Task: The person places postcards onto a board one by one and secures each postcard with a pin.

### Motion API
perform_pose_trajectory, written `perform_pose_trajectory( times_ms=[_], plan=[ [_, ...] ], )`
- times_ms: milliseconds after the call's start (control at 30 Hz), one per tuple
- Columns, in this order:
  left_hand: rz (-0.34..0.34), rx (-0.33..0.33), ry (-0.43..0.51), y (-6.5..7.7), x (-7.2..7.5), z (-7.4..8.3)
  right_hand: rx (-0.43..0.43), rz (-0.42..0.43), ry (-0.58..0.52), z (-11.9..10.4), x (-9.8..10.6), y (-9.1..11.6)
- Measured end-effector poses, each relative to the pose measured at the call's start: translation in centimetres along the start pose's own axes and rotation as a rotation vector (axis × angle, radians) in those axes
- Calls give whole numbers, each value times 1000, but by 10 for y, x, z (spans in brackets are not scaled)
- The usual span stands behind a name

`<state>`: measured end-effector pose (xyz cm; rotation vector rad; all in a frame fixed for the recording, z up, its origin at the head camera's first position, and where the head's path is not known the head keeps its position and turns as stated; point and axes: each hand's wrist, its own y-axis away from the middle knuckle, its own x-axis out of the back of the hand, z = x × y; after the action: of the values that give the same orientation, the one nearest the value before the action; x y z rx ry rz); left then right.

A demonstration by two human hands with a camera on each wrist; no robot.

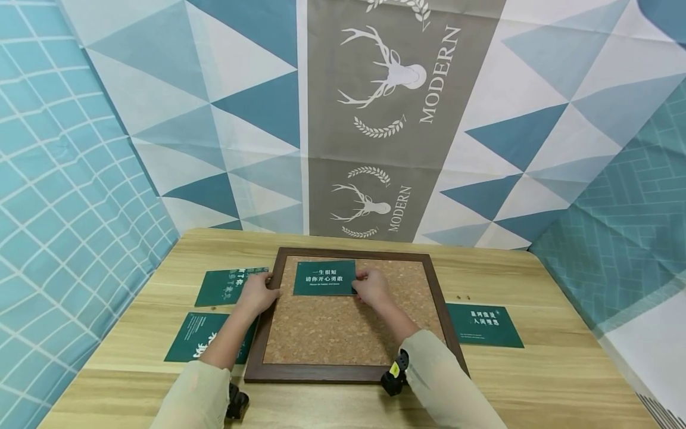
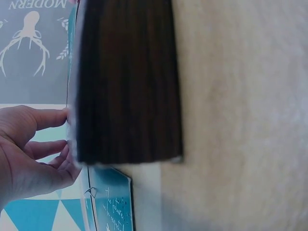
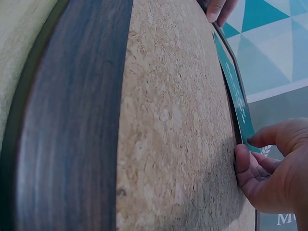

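A dark-framed cork board (image 1: 348, 333) lies on the wooden table. My left hand (image 1: 258, 293) holds the frame's left side, its fingertips and thumb on the rim; in the left wrist view the left hand (image 2: 36, 149) meets the edge of the brown frame (image 2: 130, 86). A green card (image 1: 324, 277) with white lettering lies over the upper left part of the cork. My right hand (image 1: 373, 286) pinches that card's right edge. From the right wrist, the green card (image 3: 236, 86) appears nearly edge-on, its corner between thumb and finger of the right hand (image 3: 276, 168).
Two green cards, an upper one (image 1: 220, 287) and a lower one (image 1: 189, 336), lie left of the board. Another green card (image 1: 485, 325) is at its right. Small pins (image 1: 463, 297) sit above that card. A patterned cloth (image 1: 257, 119) hangs behind the table.
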<state>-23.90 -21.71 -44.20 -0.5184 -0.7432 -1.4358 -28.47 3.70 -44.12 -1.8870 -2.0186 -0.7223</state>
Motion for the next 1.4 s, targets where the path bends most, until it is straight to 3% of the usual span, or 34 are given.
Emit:
perform_pose_trajectory(
  times_ms=[567,833,1000,1400],
  plan=[
    [-3,9,-11,2,-1,3,21,-16,-44,4,2,1],
    [-7,12,-16,2,-1,4,45,9,17,6,3,1],
    [-10,7,-18,2,0,4,81,24,11,5,6,2],
    [-6,11,-22,3,1,5,77,18,17,3,19,5]
  ],
)
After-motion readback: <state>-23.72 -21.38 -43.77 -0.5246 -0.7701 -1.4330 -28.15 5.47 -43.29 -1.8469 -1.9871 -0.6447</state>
